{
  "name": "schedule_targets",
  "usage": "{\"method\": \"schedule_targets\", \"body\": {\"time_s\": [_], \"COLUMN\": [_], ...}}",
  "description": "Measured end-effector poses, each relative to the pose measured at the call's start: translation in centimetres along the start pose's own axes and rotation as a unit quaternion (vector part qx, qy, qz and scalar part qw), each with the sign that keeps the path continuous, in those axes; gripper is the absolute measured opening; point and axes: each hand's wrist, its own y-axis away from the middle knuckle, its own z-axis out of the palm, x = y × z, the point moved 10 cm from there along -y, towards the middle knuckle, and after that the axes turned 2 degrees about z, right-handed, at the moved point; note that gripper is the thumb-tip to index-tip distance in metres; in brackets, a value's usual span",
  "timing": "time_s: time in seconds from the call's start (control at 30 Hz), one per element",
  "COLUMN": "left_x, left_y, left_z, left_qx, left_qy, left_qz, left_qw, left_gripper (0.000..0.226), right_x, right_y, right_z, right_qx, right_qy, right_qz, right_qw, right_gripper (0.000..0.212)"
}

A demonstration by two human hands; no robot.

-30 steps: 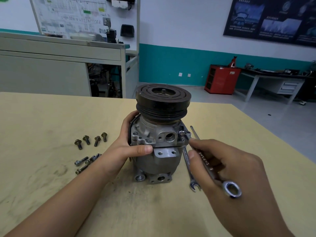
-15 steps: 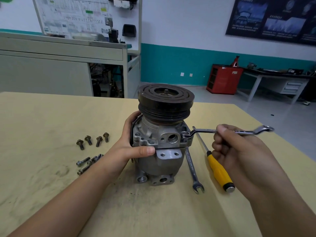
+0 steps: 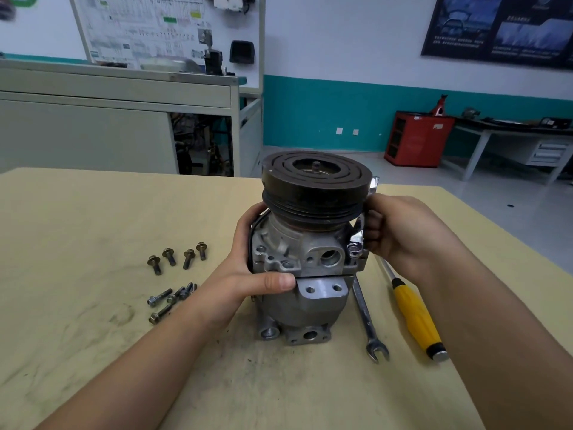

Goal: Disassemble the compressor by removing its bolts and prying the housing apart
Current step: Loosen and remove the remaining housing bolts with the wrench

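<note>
Scuffed tan tabletop (image 3: pixel 93 352); workshop room, teal-banded wall (image 3: pixel 325 119) behind compressor (image 3: pixel 304 268). Compressor stands mid-table, long axis vertical, pulley (image 3: pixel 316 181) up. Left hand (image 3: pixel 248 274) wraps its housing; right hand (image 3: pixel 400 237) fingers curled round wrench (image 3: pixel 358 235) at compressor's right flank. Loose bolts (image 3: pixel 176 259) left of compressor.

The grey compressor (image 3: pixel 305 274) stands upright mid table (image 3: pixel 93 212), black pulley (image 3: pixel 316 184) on top, a wrench (image 3: pixel 357 237) ringing its right flange bolt. Loose bolts (image 3: pixel 188 258) lie toward the left edge.

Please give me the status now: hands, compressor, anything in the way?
Left hand grips compressor housing. Right hand holds wrench upright, ring end down on housing. Loose bolts left, spare wrench and screwdriver right; none obstructing.
</note>
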Motion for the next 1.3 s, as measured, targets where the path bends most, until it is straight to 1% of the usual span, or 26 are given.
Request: {"method": "schedule_targets", "body": {"time_s": [0.03,0.1,0.2,0.27,0.33,0.37,0.43,0.5,0.57,0.63,0.7,0.8,0.97,1.03,1.07,1.13,1.2,1.3], "left_x": [0.0,0.1,0.0,-0.1,-0.1,-0.1,0.0,0.0,0.0,0.1,0.1,0.1,0.0,0.0,0.0,0.0,-0.1,-0.1], "left_y": [0.0,0.0,0.0,0.0,0.0,0.0,0.0,0.0,0.0,0.0,0.0,0.0,0.0,0.0,0.0,0.0,0.0,0.0], "left_z": [0.0,0.0,0.0,0.0,0.0,0.0,0.0,0.0,0.0,-0.1,-0.1,-0.1,-0.1,-0.1,-0.1,-0.1,-0.1,-0.1], "left_qx": [0.000,0.000,-0.002,-0.001,0.000,0.000,0.000,-0.001,0.001,0.004,0.003,0.001,-0.001,-0.002,-0.002,-0.003,-0.001,0.001], "left_qy": [0.001,-0.001,-0.002,-0.001,0.000,0.000,0.000,0.000,-0.001,0.001,0.002,0.002,0.004,0.004,0.004,0.003,0.004,0.003], "left_qz": [0.000,-0.001,-0.002,-0.001,0.001,0.001,0.004,0.006,0.007,0.008,0.009,0.009,0.007,0.008,0.008,0.007,0.005,0.002], "left_qw": [1.000,1.000,1.000,1.000,1.000,1.000,1.000,1.000,1.000,1.000,1.000,1.000,1.000,1.000,1.000,1.000,1.000,1.000], "left_gripper": [0.105,0.105,0.105,0.103,0.102,0.103,0.103,0.100,0.098,0.098,0.098,0.099,0.099,0.100,0.101,0.102,0.102,0.102], "right_x": [-0.2,-0.5,-0.6,-0.6,-0.8,-1.1,-1.9,-2.6,-3.2,-3.5,-3.6,-3.9,-4.4,-4.3,-4.1,-3.5,-3.1,-3.2], "right_y": [-0.1,0.0,0.7,1.7,3.4,4.4,6.7,9.2,11.3,13.0,14.0,14.9,16.0,16.2,16.1,15.5,14.5,12.8], "right_z": [0.2,0.1,-1.4,-2.5,-3.4,-3.7,-4.1,-4.1,-3.8,-3.5,-3.0,-2.2,-0.9,-0.9,-1.2,-2.0,-2.9,-3.8], "right_qx": [-0.009,-0.011,0.020,0.029,0.037,0.044,0.063,0.093,0.134,0.155,0.156,0.174,0.177,0.181,0.181,0.172,0.149,0.109], "right_qy": [-0.009,-0.043,-0.116,-0.166,-0.183,-0.174,-0.134,-0.078,-0.005,0.047,0.081,0.186,0.272,0.267,0.250,0.191,0.137,0.104], "right_qz": [-0.003,-0.011,-0.028,-0.046,-0.083,-0.111,-0.179,-0.245,-0.303,-0.348,-0.371,-0.399,-0.421,-0.414,-0.402,-0.361,-0.315,-0.268], "right_qw": [1.000,0.999,0.993,0.985,0.979,0.978,0.973,0.962,0.944,0.924,0.912,0.881,0.847,0.851,0.862,0.896,0.927,0.952], "right_gripper": [0.038,0.033,0.026,0.026,0.024,0.023,0.022,0.028,0.032,0.029,0.031,0.029,0.031,0.030,0.030,0.031,0.025,0.020]}}
